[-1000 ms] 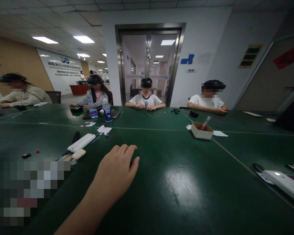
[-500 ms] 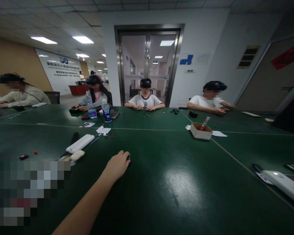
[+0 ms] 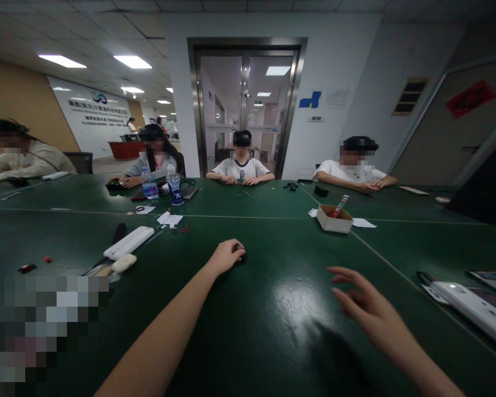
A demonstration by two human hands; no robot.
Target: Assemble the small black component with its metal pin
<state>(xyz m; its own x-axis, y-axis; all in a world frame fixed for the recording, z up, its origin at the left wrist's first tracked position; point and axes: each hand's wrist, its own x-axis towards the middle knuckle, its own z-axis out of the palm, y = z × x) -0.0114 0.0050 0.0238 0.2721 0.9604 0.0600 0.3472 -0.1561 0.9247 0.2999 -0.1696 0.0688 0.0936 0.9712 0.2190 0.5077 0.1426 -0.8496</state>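
My left hand (image 3: 228, 257) is closed around a small dark object (image 3: 242, 251) at the middle of the green table (image 3: 268, 320). Fingers cover most of that object, and its kind cannot be made out. Over the table's right half hovers my right hand (image 3: 366, 300), holding nothing, with thumb and fingers apart and a shadow below it. A wide gap separates the two hands. Beyond them stands a small open box (image 3: 334, 221) with a red-and-clear tool-like item (image 3: 341, 205) sticking out of it.
To the left lie a white power strip (image 3: 129, 243), a rounded cream-coloured item (image 3: 124, 263) and small red and black pieces (image 3: 27, 268). Two bottles (image 3: 175, 186) stand farther back. Another white power strip (image 3: 471, 309) lies at right. Several people wearing headsets sit across the table.
My right hand has come into view from the lower right, fingers spread. My left hand has moved right and slightly away from me with the small dark object. The view has shifted a little.
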